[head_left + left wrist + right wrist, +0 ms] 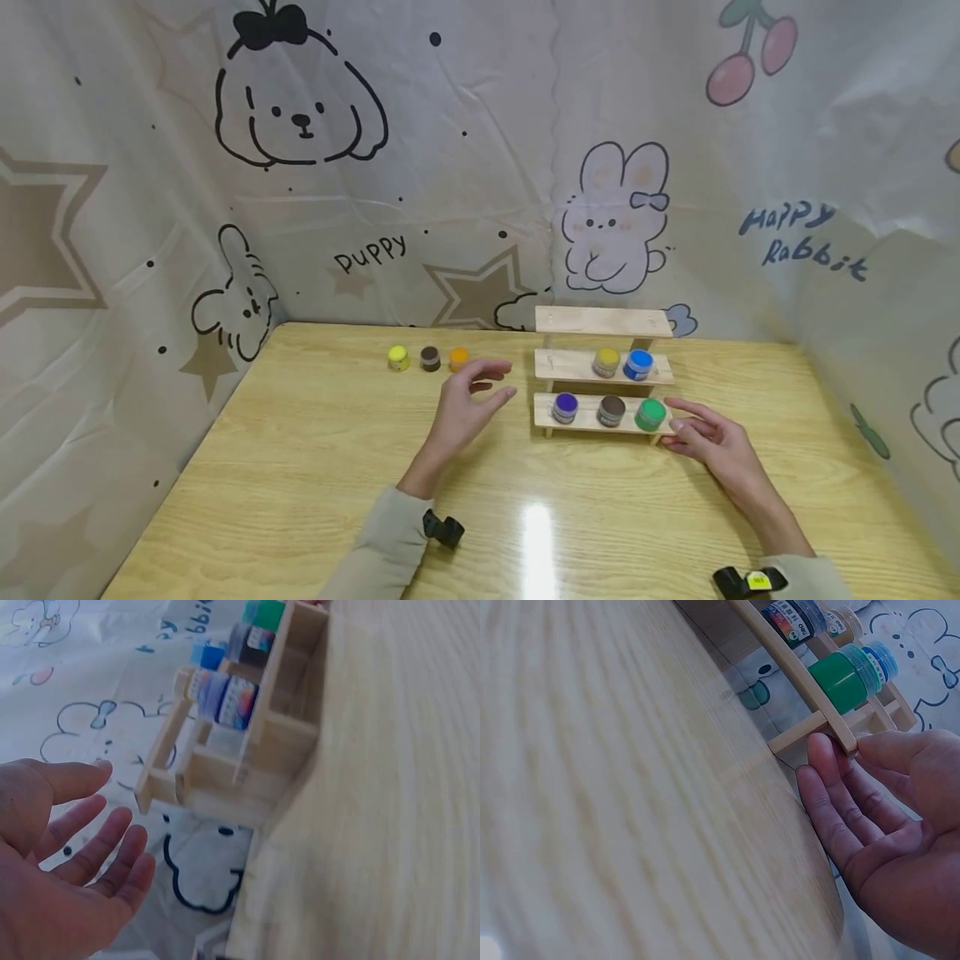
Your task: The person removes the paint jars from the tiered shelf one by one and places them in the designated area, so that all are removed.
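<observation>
A three-tier wooden rack [585, 423] stands near the table's back edge. Its bottom tier holds a purple jar [565, 407], a dark brown jar [611, 410] and a green jar [650, 414]; the middle tier holds a dark yellow jar [606, 362] and a blue jar [638, 365]. My right hand [716, 450] pinches the right end of the bottom tier, as the right wrist view shows beside the green jar [844, 681]. Left of the rack, my left hand [468, 408] hovers with relaxed fingers and holds nothing; the left wrist view shows its palm [60, 900].
Left of the rack, a bright yellow jar [398, 358], a black jar [430, 358] and an orange jar [458, 358] stand in a row on the wooden table [300, 433]. A printed curtain [420, 192] hangs behind and beside the table.
</observation>
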### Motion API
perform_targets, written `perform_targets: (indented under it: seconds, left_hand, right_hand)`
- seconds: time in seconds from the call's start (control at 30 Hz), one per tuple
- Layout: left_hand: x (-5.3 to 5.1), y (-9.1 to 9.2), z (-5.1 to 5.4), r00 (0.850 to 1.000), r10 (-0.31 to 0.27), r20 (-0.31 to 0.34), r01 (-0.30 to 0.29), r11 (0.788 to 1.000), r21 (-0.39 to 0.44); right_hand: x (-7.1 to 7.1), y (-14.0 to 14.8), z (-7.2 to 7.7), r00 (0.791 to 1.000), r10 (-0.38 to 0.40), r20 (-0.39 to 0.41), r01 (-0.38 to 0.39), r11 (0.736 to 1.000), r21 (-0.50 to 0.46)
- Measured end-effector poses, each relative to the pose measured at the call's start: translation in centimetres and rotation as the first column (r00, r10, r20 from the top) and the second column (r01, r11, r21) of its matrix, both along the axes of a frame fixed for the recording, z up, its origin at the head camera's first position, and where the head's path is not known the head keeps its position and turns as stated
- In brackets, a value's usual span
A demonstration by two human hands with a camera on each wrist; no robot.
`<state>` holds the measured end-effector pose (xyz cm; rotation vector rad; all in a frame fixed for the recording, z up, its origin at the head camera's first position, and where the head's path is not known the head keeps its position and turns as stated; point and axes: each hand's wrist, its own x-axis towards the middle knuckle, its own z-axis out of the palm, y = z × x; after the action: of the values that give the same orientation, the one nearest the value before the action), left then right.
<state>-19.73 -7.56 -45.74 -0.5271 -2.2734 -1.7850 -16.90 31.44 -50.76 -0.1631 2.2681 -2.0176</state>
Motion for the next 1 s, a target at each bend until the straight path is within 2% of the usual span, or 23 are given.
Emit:
perform_targets:
  seconds: [0.13, 0.5, 0.7, 1.0]
  left_hand:
    - [-0.2, 1.6, 0.9, 1.000, -0.025, 0.000, 0.025, 1.000, 0.011]
    - [-1.2, 5.8, 2.1, 0.995, -0.100, 0.014, 0.099, 0.994, 0.046]
    - [-2.1, 7.9, 2.6, 0.994, -0.099, 0.038, 0.099, 0.995, 0.000]
    - [-3.2, 10.4, 2.8, 0.993, -0.079, 0.087, 0.085, 0.994, -0.068]
  right_hand:
    - [0.1, 0.0, 0.1, 1.000, -0.004, -0.012, 0.004, 1.000, -0.006]
    - [0.1, 0.0, 0.2, 1.000, -0.006, 0.004, 0.006, 0.999, -0.037]
    - [0.2, 0.0, 0.2, 1.000, 0.006, -0.011, -0.006, 0.999, -0.042]
    - [0.2, 0.0, 0.1, 1.000, 0.008, -0.018, -0.008, 1.000, -0.008]
